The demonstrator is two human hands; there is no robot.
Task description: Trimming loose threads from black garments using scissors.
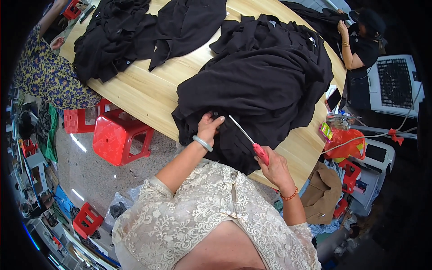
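A heap of black garments (pixel 256 81) lies in front of me on the wooden table (pixel 164 85). Its near edge is pinched by my left hand (pixel 209 128), thumb and fingers closed on the dark cloth beside a small round button (pixel 215 113). My right hand (pixel 275 167) grips the red handle of a screwdriver-like tool (pixel 245 133). The tool's thin metal shaft slants up and left over the cloth, its tip a short way right of my left thumb. Whether the tip touches the fabric I cannot tell.
More black garments (pixel 121 31) lie at the far left of the table. Red stools (pixel 110 139) stand on the floor at left. A person in patterned clothing (pixel 49 74) is at far left; another person (pixel 360 45) handles black cloth at far right. Brown cloth (pixel 320 191) is heaped near my right elbow.
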